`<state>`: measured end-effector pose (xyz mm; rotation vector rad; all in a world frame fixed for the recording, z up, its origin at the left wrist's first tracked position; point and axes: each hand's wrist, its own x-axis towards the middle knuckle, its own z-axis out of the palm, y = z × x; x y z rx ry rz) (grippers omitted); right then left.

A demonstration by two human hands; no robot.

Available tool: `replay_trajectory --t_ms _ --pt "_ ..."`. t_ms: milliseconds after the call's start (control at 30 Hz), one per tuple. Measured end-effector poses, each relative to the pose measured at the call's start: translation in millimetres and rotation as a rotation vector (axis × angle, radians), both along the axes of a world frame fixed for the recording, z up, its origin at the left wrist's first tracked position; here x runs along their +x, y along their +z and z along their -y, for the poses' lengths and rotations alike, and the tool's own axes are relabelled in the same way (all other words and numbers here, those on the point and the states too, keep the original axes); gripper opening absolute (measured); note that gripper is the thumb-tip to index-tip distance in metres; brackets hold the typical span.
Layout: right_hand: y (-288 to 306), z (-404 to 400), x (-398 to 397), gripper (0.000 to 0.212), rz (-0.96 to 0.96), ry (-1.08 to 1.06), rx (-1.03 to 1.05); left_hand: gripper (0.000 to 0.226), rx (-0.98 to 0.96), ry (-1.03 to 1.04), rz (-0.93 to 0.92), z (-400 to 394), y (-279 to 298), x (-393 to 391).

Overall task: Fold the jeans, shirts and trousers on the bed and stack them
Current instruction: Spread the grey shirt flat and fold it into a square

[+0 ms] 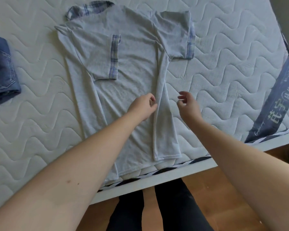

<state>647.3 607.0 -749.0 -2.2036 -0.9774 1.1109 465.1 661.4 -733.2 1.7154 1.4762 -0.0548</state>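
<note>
- Under everything we see a quilted white mattress (223, 60) on a bed, with wood floor (207, 189) beyond its near edge.
- We see a grey shirt (133, 64) spread flat mid-mattress, plaid collar far, left sleeve and right side folded inward.
- We see folded jeans (2, 69) lying well apart at the left edge.
- Our left hand (143, 107) rests on the shirt, fingers curled; whether it pinches the fabric we cannot tell.
- Our right hand (188, 105) hovers beside the fold, fingers loosely spread, holding nothing.
</note>
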Motion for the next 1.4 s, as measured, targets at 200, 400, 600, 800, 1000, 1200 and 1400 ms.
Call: replay_trajectory --t_ms 200,400,600,800,1000,1200,1400 --pt "-11 -96 42 0.048 -0.224 -0.187 -0.039 0.055 0.083 -0.009 -0.133 -59 -13 53" --pt "-16 -172 68 0.002 -0.623 -0.453 -0.103 0.061 -0.050 0.137 -0.199 -101 -24 81" --pt "-16 -222 68 0.025 -0.863 -0.871 -0.099 0.060 -0.089 0.092 -0.229 -119 -40 83" --pt "3 -239 48 0.019 -0.602 -0.665 -0.016 0.043 -0.163 0.235 0.004 -129 -41 64" --pt "39 -243 0 0.019 -0.470 -0.158 0.332 0.046 -0.125 0.550 0.321 -201 -8 40" --pt "43 -245 -59 0.022 -0.287 0.251 0.339 0.080 -0.274 0.593 0.526 -288 34 23" --pt "31 -258 -88 0.027 -0.186 0.499 0.257 0.091 -0.257 0.322 0.107 -322 28 13"
